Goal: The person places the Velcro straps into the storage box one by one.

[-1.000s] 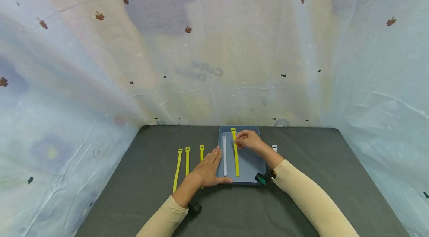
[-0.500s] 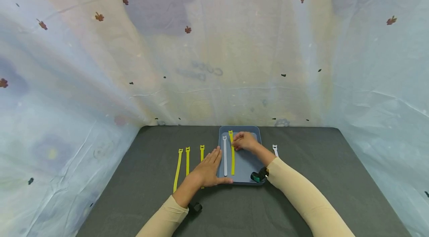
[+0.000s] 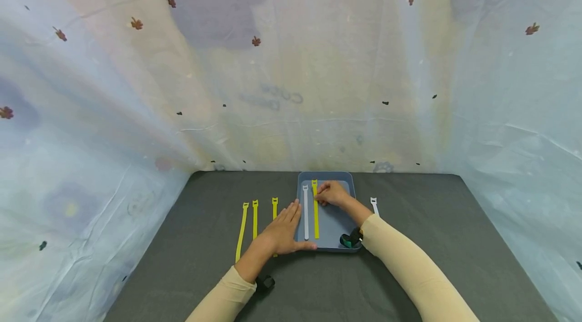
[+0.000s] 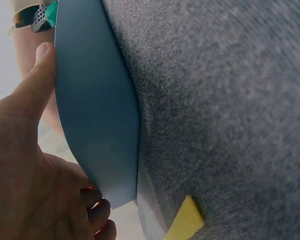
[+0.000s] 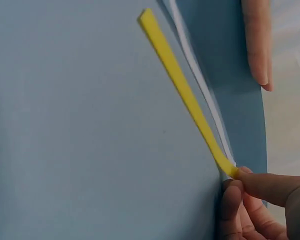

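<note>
Inside the shallow blue-grey tray [image 3: 336,228], my right hand [image 3: 334,194] pinches a yellow cable strap [image 3: 316,223] near its slotted far end. In the right wrist view the thumb and fingertips hold that end of the yellow strap [image 5: 182,87], while its other end stretches away over the tray floor. A white cable strap [image 3: 305,216] lies lengthwise just left of it. My left hand [image 3: 279,233] rests along the tray's left rim with straight fingers, its thumb [image 4: 35,80] spread along the front wall.
Left of the tray, yellow straps [image 3: 241,231] lie on the dark grey cloth [image 3: 318,286], one partly under my left hand. Part of a white strap [image 3: 374,204] shows right of the tray beyond my right forearm. A patterned curtain [image 3: 291,84] hangs behind the table.
The yellow strap in my right hand has shifted left and slightly nearer, now straight beside the white one. My right forearm has swung slightly left. The left hand stays put.
</note>
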Action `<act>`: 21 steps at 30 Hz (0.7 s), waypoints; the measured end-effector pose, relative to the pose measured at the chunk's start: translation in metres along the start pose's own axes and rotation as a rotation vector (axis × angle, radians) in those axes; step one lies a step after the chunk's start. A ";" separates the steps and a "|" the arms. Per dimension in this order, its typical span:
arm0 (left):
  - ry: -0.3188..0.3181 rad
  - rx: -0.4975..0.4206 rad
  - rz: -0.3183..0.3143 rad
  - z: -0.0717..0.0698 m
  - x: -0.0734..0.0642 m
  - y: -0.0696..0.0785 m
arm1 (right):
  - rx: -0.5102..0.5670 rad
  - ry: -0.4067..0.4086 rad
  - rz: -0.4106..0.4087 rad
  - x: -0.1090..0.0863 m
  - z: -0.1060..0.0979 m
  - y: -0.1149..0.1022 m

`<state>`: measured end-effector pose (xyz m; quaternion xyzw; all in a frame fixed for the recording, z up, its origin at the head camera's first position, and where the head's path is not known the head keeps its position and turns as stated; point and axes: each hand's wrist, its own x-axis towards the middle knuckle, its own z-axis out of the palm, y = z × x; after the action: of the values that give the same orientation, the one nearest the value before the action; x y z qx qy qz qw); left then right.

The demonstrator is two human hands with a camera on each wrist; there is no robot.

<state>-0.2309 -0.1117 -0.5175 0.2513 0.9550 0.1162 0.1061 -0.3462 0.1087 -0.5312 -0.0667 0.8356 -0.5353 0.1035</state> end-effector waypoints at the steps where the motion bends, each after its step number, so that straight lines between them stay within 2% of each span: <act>1: -0.002 0.000 0.000 0.000 0.000 0.000 | -0.008 0.001 -0.002 0.000 0.000 0.001; 6: -0.003 -0.003 -0.009 -0.002 0.000 0.003 | -0.041 -0.003 -0.012 0.001 -0.002 0.001; 16: 0.013 -0.034 0.014 -0.001 0.000 0.001 | -0.038 -0.010 -0.017 -0.001 -0.003 0.001; 21: 0.006 -0.047 0.004 0.000 0.000 0.001 | -0.045 -0.029 -0.021 -0.004 -0.005 -0.002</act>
<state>-0.2301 -0.1109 -0.5172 0.2504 0.9519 0.1394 0.1086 -0.3434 0.1128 -0.5267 -0.0855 0.8450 -0.5166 0.1084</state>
